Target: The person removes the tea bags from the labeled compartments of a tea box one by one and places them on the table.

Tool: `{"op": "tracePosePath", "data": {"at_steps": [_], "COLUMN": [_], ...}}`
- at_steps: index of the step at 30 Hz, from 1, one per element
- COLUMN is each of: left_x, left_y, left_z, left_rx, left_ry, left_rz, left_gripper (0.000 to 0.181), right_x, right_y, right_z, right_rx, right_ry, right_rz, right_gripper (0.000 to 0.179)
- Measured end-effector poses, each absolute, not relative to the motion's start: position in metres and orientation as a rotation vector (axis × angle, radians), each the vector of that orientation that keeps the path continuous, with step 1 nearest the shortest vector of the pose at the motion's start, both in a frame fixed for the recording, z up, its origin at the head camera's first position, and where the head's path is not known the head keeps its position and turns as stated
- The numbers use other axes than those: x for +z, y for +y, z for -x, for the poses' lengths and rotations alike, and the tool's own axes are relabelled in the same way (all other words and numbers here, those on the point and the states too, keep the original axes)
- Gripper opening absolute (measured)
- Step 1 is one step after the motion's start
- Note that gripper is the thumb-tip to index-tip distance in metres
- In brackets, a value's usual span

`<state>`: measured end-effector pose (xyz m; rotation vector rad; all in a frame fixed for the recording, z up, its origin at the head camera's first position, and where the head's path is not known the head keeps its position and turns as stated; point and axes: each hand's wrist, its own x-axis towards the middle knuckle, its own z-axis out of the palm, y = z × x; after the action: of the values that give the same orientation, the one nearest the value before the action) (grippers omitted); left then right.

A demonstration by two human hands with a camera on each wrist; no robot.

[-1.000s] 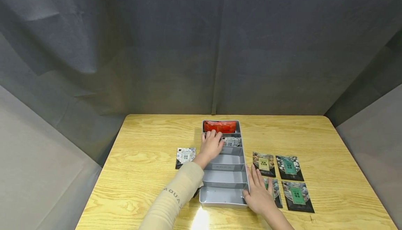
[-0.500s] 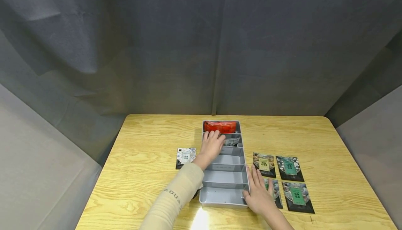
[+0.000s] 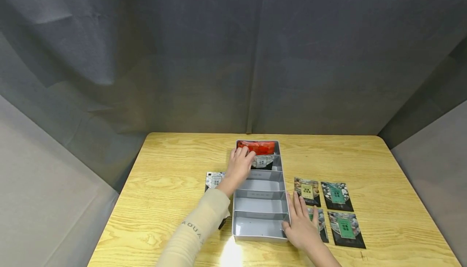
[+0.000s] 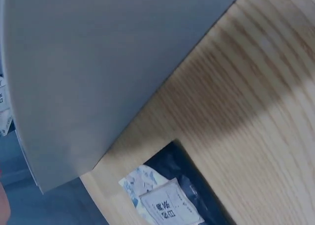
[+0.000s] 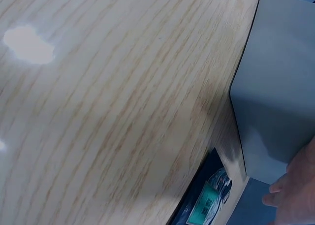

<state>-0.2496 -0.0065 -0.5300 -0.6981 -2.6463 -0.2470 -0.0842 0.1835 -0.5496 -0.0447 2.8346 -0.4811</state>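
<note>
A grey compartment box (image 3: 260, 241) stands lengthwise on the table. My left hand (image 3: 240, 165) reaches over its left wall at the second compartment from the back, fingers bent at the left end of a black-and-white sachet (image 3: 263, 162). The hand hides that end of the sachet; the left wrist view shows part of the same sachet (image 4: 5, 104) past the box wall. My right hand (image 3: 301, 225) lies with extended fingers along the box's right wall, thumb at its rim, over a green-labelled sachet (image 3: 322, 223) that it partly covers.
Red sachets (image 3: 258, 147) fill the rearmost compartment. Left of the box lies a white-labelled sachet (image 3: 214, 179), partly behind the left wrist. On the right lie a yellow-labelled sachet (image 3: 307, 191) and two green-labelled ones, the rear sachet (image 3: 337, 196) and the front sachet (image 3: 346, 229).
My left hand has shifted slightly left, and the black-and-white sachet in the second compartment has moved left with it and now shows more of its front. My right hand has stayed put.
</note>
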Motion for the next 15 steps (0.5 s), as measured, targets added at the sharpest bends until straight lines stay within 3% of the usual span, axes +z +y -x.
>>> {"op": "tracePosePath", "data": {"at_steps": [15], "left_x": [-0.510], "left_y": [-0.049], "left_z": [0.256], "left_rx": [-0.523], "left_ry": [-2.533], "left_rz": [0.565], "left_gripper": [0.016], "right_x": [-0.551], "right_y": [0.185], "right_z": [0.085], "right_rx": [-0.420], "right_ry": [2.872], "right_rz": [0.060], "right_gripper": [0.081]}}
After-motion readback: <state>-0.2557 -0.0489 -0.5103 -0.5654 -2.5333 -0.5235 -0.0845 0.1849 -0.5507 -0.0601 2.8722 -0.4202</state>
